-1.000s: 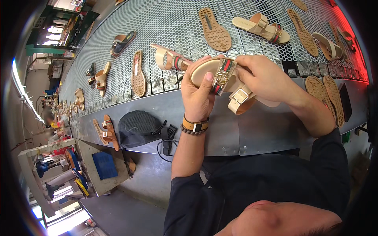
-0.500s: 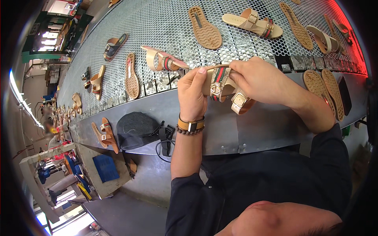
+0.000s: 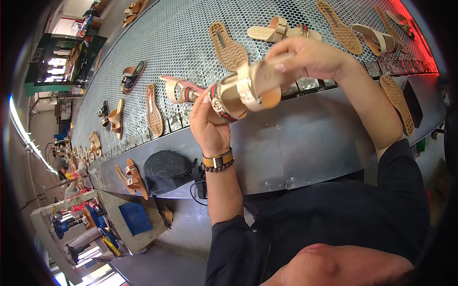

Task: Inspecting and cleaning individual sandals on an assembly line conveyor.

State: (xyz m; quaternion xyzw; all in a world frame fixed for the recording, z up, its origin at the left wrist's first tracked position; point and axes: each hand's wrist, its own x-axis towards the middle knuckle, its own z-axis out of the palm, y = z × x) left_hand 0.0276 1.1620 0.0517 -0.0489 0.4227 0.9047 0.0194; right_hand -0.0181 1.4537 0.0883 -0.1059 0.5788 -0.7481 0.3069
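Observation:
In front of me, over the near edge of the mesh conveyor, a beige strap sandal [image 3: 232, 93] is held up between both hands. It has a buckled strap and a green-and-red striped strap with a round metal ornament. My left hand [image 3: 209, 125] is closed around the toe end, thumb on top. My right hand [image 3: 312, 59] grips the heel end, its fingers blurred by motion. Under the heel part a tan piece [image 3: 271, 98] shows; whether it is a separate sole I cannot tell. A pink-edged sandal [image 3: 177, 89] lies just behind my left hand.
On the mesh conveyor [image 3: 183, 52] lie several sandals and tan soles [image 3: 229, 46]. The metal ledge [image 3: 319, 143] holds a tan sole [image 3: 398, 105] and a dark flat piece [image 3: 413, 102] at right. A black mesh cap [image 3: 167, 170] and brown sandals [image 3: 135, 177] lie at left.
My hands have moved apart, the left one leftward, and the sandal is now stretched lengthwise between them. One of the two tan soles at the right of the ledge is gone from there.

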